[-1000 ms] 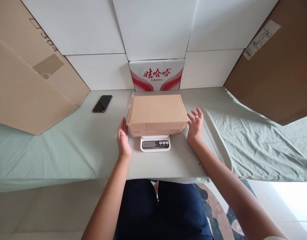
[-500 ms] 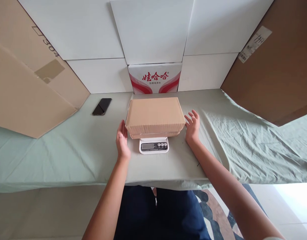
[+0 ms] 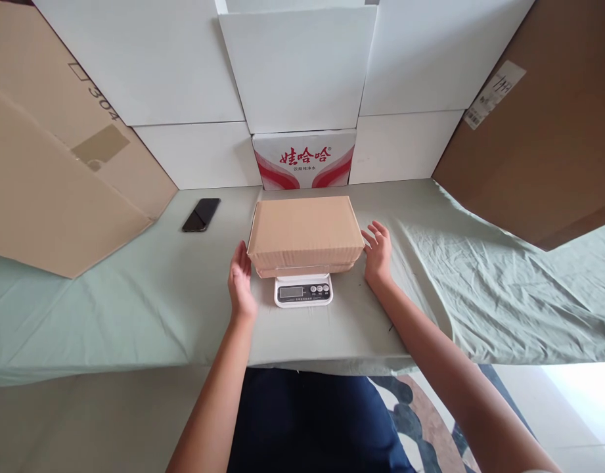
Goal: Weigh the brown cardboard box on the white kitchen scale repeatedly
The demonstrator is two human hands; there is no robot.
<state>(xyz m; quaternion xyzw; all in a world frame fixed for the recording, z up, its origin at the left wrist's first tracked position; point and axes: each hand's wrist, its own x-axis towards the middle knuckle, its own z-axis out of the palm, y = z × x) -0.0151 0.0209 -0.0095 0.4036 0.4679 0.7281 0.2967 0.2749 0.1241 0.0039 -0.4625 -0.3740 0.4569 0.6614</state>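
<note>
A closed brown cardboard box [image 3: 305, 226] rests on a white digital kitchen scale [image 3: 303, 301], hiding its weighing plate. The scale's display and round buttons face me, and I can make out no reading on the display. At the box's left front corner, my left hand [image 3: 241, 282] stands on edge with its fingers stretched out. On the other side, my right hand [image 3: 378, 255] is open, fingers apart and slightly bent, the tips close to the right front corner. Whether either hand touches the cardboard I cannot tell. Neither hand grips anything.
A black smartphone [image 3: 201, 215] lies to the left on the green cloth [image 3: 134, 295]. Behind stands a white and red carton [image 3: 305, 177] among white panels [image 3: 302, 72]. Large cardboard sheets flank the table, one on the left [image 3: 46, 190] and one on the right [image 3: 543, 151].
The view has tilted up slightly, so everything sits a little lower in the picture. The box, the scale and both hands keep nearly the same places relative to each other.
</note>
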